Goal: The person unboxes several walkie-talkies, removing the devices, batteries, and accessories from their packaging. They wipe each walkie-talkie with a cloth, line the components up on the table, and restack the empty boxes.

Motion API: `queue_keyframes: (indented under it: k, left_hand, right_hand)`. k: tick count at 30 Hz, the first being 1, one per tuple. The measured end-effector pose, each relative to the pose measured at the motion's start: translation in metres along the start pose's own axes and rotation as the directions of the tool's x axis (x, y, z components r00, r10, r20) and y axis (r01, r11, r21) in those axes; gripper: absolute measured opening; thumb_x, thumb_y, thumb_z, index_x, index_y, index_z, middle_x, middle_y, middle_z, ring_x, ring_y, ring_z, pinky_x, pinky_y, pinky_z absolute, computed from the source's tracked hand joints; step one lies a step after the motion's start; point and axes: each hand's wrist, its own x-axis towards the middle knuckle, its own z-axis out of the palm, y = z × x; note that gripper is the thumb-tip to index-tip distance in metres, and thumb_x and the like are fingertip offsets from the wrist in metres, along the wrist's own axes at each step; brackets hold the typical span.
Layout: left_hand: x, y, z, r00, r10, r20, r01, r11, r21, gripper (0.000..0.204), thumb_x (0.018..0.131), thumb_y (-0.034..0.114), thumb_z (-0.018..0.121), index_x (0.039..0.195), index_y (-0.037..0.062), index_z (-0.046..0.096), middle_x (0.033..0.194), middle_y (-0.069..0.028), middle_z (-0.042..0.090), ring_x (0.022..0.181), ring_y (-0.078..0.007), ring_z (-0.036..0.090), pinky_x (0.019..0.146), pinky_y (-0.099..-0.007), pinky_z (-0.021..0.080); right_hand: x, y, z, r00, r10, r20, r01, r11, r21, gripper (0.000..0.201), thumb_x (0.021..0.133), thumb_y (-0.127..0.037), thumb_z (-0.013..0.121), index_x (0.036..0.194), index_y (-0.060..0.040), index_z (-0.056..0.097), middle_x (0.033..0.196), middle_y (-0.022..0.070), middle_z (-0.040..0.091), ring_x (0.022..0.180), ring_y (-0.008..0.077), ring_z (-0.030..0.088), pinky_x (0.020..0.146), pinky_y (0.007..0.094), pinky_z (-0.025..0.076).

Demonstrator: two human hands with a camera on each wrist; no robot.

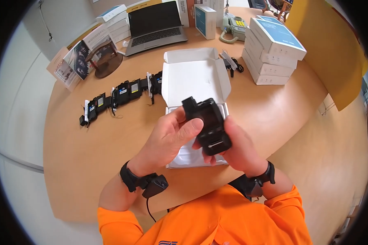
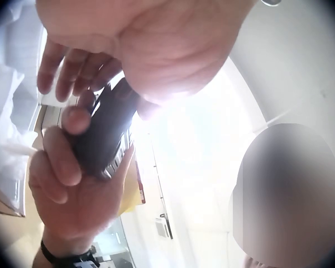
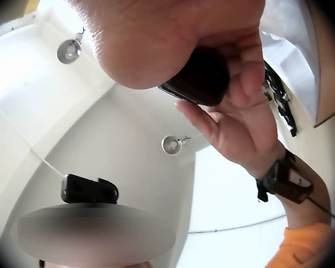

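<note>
A black device (image 1: 210, 122) is held between both hands above an open white box (image 1: 194, 79) in the head view. My left hand (image 1: 169, 132) grips its left side, with the thumb on its face. My right hand (image 1: 243, 145) holds its right and lower side. The left wrist view shows the dark device (image 2: 103, 131) with the right hand's (image 2: 72, 184) fingers curled round it. In the right wrist view the device (image 3: 201, 78) lies between the right palm (image 3: 156, 39) and the left hand (image 3: 245, 128).
Several black devices (image 1: 126, 92) lie in a row at the left. Behind stand a laptop (image 1: 155, 24), a phone (image 1: 235, 28) and a stack of white boxes (image 1: 270, 53) at the right. A cable (image 1: 233, 63) lies near the open box.
</note>
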Motion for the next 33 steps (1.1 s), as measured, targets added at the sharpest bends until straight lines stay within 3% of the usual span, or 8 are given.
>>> queue_keyframes:
  k: [6,8,11,14,18,22,32,33]
  left_hand:
    - [-0.028,-0.007,-0.023,0.970,-0.014,-0.243,-0.074,0.934,-0.349,0.035,0.101,0.023,0.061,0.128,0.0010,0.055,0.115,-0.0052,0.065,0.098,-0.0110,0.061,0.084,-0.0285,0.053]
    - [-0.045,-0.004,-0.043,0.923,-0.053,-0.382,-0.106,0.917,-0.384,0.034,0.101,0.018,0.059,0.131,0.0024,0.053,0.114,-0.0051,0.065,0.097,-0.0106,0.061,0.081,-0.0282,0.054]
    - [-0.072,-0.015,-0.099,0.886,-0.093,-0.454,-0.037,0.963,-0.268,0.051,0.097,0.023,0.065,0.139,0.0020,0.046,0.120,-0.0079,0.062,0.107,-0.0169,0.062,0.089,-0.0326,0.052]
    - [-0.083,-0.031,-0.118,0.786,-0.015,-0.618,0.184,0.960,0.211,0.059,0.091,0.022,0.071,0.140,0.0026,0.045,0.116,-0.0078,0.063,0.101,-0.0154,0.062,0.085,-0.0328,0.052]
    - [-0.086,-0.035,-0.121,0.752,0.076,-0.655,0.419,0.712,0.564,0.066,0.084,0.021,0.076,0.139,0.0007,0.045,0.110,-0.0084,0.065,0.094,-0.0162,0.063,0.083,-0.0323,0.053]
    - [-0.087,-0.046,-0.132,0.704,0.142,-0.696,0.438,0.684,0.583,0.064,0.083,0.021,0.076,0.137,-0.0013,0.048,0.108,-0.0098,0.066,0.094,-0.0180,0.063,0.086,-0.0318,0.052]
    - [-0.091,-0.065,-0.156,0.669,0.242,-0.703,0.405,0.674,0.618,0.062,0.084,0.023,0.075,0.136,-0.0032,0.051,0.111,-0.0109,0.065,0.099,-0.0190,0.062,0.089,-0.0328,0.051]
    - [-0.093,-0.066,-0.157,0.652,0.349,-0.673,0.436,0.553,0.710,0.062,0.085,0.022,0.075,0.136,-0.0025,0.051,0.111,-0.0109,0.065,0.098,-0.0188,0.062,0.088,-0.0324,0.051]
  right_hand:
    - [0.018,-0.016,0.019,0.999,0.033,0.012,-0.025,0.912,-0.410,0.049,0.108,-0.045,0.041,0.116,-0.0031,0.066,0.091,0.0059,0.070,0.068,0.0107,0.062,0.058,0.0247,0.050]
    - [0.022,-0.030,0.003,0.988,-0.131,-0.087,0.063,0.839,-0.540,0.040,0.106,-0.039,0.048,0.115,-0.0041,0.067,0.089,0.0033,0.069,0.068,0.0095,0.061,0.058,0.0224,0.047]
    - [0.037,-0.059,-0.062,0.840,-0.450,-0.304,0.201,0.777,-0.596,0.035,0.102,-0.036,0.056,0.115,-0.0059,0.067,0.094,0.0022,0.070,0.074,0.0095,0.061,0.063,0.0229,0.046]
    - [0.070,-0.053,-0.108,0.778,-0.403,-0.483,0.127,0.853,-0.506,0.035,0.100,-0.039,0.058,0.115,-0.0080,0.067,0.100,0.0031,0.070,0.082,0.0105,0.063,0.070,0.0257,0.048]
    - [0.099,-0.040,-0.104,0.915,-0.103,-0.391,-0.041,0.938,-0.343,0.040,0.099,-0.042,0.060,0.116,-0.0064,0.065,0.099,0.0030,0.068,0.089,0.0139,0.065,0.077,0.0302,0.051]
    - [0.118,-0.033,-0.113,0.938,-0.082,-0.337,0.022,0.984,-0.177,0.035,0.099,-0.031,0.064,0.115,-0.0006,0.063,0.102,0.0044,0.067,0.090,0.0152,0.066,0.081,0.0314,0.053]
    - [0.092,-0.053,-0.091,0.932,-0.246,-0.265,0.153,0.932,-0.328,0.033,0.098,-0.022,0.064,0.127,-0.0049,0.064,0.112,0.0003,0.068,0.106,0.0096,0.060,0.095,0.0280,0.046]
    - [0.084,-0.055,-0.080,0.929,-0.264,-0.259,0.169,0.926,-0.338,0.033,0.098,-0.022,0.064,0.127,-0.0052,0.064,0.113,0.0004,0.068,0.105,0.0090,0.060,0.095,0.0273,0.046]
